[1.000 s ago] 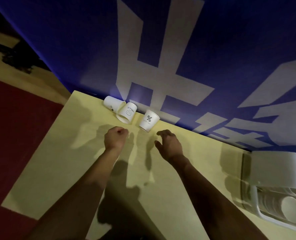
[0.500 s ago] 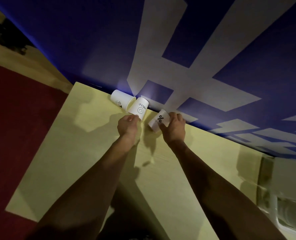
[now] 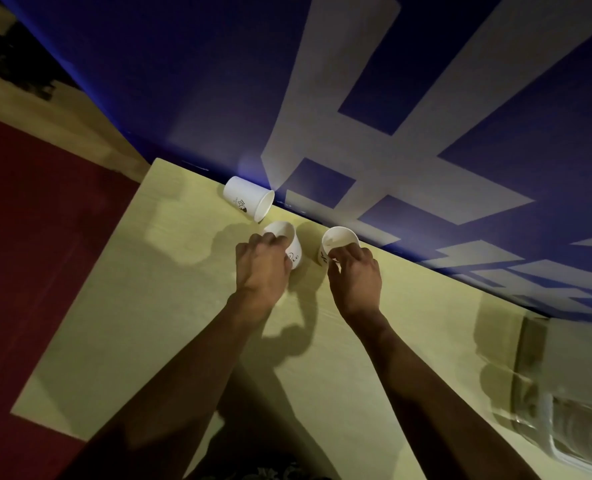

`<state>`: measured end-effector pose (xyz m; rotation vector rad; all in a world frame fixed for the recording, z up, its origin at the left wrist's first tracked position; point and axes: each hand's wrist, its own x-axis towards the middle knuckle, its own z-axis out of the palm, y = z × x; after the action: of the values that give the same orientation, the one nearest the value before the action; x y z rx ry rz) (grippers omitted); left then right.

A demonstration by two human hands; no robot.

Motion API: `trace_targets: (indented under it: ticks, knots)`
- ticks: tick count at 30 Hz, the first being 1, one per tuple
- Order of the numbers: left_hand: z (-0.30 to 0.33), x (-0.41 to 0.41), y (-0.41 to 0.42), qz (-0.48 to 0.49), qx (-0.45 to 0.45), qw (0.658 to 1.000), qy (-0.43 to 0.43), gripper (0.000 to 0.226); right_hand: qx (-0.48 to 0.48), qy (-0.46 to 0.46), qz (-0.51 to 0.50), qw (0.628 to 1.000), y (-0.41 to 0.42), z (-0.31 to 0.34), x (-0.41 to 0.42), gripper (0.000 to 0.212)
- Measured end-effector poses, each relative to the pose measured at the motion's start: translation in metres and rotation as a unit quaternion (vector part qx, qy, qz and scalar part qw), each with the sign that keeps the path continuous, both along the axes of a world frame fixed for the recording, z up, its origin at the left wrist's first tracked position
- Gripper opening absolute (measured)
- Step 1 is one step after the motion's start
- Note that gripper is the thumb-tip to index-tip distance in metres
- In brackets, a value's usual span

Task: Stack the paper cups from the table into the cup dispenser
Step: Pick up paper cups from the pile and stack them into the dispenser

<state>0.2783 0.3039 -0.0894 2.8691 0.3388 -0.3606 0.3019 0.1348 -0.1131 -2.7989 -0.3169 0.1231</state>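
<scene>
Three white paper cups are near the far edge of the pale yellow table (image 3: 156, 306). My left hand (image 3: 261, 268) grips a cup with a smiley print (image 3: 289, 242), held upright with its mouth up. My right hand (image 3: 355, 277) pinches the rim of a second upright cup (image 3: 338, 240). A third cup (image 3: 249, 201) lies on its side by the wall, apart from both hands. The cup dispenser (image 3: 571, 407), clear and white, is at the right edge, blurred.
A blue wall (image 3: 183, 81) with large white characters runs right behind the table's far edge. To the left of the table lie a red floor (image 3: 28, 254) and a pale strip of floor.
Both hands reached forward to the cups and took hold of one each. The two gripped cups have been turned upright and drawn slightly away from the wall; the third cup stayed.
</scene>
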Motion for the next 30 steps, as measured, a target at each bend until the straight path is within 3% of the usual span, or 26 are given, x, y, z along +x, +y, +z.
trace_targets:
  ticks: [5, 8, 15, 21, 26, 30]
  knots:
    - [0.0, -0.006, 0.005, -0.006, -0.124, 0.987, -0.101, 0.028, 0.004, 0.017, 0.008, 1.0, -0.003, -0.001, -0.002, 0.027]
    - [0.005, 0.008, 0.014, 0.043, -0.096, 0.983, -0.149, 0.023, 0.014, 0.029, 0.014, 0.999, -0.004, -0.001, 0.0, 0.029]
    - [-0.016, 0.046, 0.035, 0.041, 0.045, 0.997, 0.054, 0.047, 0.028, 0.045, 0.007, 0.999, 0.0, -0.004, 0.007, 0.024]
    - [-0.019, 0.044, 0.045, 0.093, 0.034, 0.995, -0.017, 0.036, 0.038, 0.059, 0.0, 0.998, 0.003, -0.006, 0.006, 0.023]
    - [0.004, 0.024, 0.049, 0.124, -0.078, 0.98, -0.133, 0.017, 0.039, 0.049, -0.002, 0.998, 0.006, 0.0, 0.004, 0.02]
    - [0.034, 0.005, 0.042, 0.192, -0.269, 0.922, -0.2, 0.008, 0.046, 0.051, -0.011, 0.998, 0.005, 0.004, -0.001, 0.02]
